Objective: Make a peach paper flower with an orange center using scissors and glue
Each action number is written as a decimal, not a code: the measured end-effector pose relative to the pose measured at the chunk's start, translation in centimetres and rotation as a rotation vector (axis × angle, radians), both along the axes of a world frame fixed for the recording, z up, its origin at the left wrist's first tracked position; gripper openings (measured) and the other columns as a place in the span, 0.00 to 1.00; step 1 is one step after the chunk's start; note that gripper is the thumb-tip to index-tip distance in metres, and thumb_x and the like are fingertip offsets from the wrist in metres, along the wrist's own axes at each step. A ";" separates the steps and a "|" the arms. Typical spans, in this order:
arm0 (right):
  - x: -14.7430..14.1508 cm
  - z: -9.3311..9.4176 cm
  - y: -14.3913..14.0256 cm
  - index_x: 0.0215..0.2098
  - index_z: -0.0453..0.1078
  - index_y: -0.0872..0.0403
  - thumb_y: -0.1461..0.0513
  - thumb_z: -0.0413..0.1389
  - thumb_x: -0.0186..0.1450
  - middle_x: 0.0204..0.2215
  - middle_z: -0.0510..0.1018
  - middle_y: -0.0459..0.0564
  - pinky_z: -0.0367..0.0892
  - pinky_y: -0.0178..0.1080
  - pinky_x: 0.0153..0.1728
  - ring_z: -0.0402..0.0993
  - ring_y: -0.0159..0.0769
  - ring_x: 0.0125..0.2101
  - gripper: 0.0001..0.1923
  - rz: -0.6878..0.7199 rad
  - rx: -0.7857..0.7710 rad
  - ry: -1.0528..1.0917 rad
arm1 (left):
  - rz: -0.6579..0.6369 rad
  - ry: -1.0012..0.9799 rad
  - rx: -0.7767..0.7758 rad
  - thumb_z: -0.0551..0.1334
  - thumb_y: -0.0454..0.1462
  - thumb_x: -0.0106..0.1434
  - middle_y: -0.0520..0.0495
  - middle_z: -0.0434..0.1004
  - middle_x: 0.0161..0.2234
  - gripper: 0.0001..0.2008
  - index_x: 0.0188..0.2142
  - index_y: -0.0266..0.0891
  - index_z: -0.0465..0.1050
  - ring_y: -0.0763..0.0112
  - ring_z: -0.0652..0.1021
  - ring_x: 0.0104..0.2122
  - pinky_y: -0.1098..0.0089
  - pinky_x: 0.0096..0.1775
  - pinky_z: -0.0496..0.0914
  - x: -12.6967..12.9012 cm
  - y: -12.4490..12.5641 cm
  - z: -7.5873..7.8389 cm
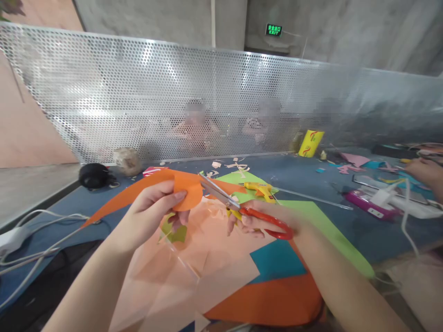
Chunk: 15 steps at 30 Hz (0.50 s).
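A piece of orange paper (188,191) is pinched between the thumb and fingers of my left hand (152,205), and a long orange strip stretches away behind that hand to the left. My right hand (258,214) grips red-handled scissors (221,193), their blades pointing up and left at the orange paper's right edge. Below both hands lie peach sheets (214,244), a teal piece (278,260) and a larger orange sheet (266,299). A small olive-green piece (176,230) shows under my left fingers. Just beyond my right hand rests a yellow glue gun (259,188).
Light green sheets (321,226) lie to the right, near a clear stick (314,199). A purple-and-white power strip (374,205), a yellow roll (310,143) and a co-worker's hand (424,170) are farther right. White cables (41,256) run along the left. A perforated metal screen (155,101) stands behind.
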State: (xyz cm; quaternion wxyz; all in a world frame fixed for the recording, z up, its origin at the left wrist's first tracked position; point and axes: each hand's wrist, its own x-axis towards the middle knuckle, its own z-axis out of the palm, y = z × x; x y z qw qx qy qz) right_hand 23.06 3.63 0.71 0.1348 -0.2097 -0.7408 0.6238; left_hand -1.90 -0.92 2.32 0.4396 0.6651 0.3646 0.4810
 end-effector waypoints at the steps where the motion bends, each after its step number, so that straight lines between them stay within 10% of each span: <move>1: -0.1 0.1 -0.1 0.28 0.61 0.56 0.48 0.55 0.58 0.24 0.63 0.43 0.50 0.32 0.17 0.51 0.22 0.16 0.20 0.002 -0.010 -0.012 | -0.035 0.011 -0.014 0.57 0.40 0.61 0.53 0.72 0.17 0.13 0.24 0.38 0.71 0.79 0.70 0.15 0.77 0.18 0.64 0.0 0.0 -0.1; 15: 0.3 -0.6 0.6 0.32 0.70 0.57 0.56 0.54 0.62 0.11 0.53 0.35 0.48 0.27 0.12 0.47 0.21 0.11 0.12 -0.015 -0.003 -0.121 | -0.214 0.032 -0.241 0.58 0.42 0.54 0.49 0.67 0.09 0.14 0.18 0.37 0.73 0.71 0.68 0.11 0.70 0.19 0.62 0.6 -0.7 0.7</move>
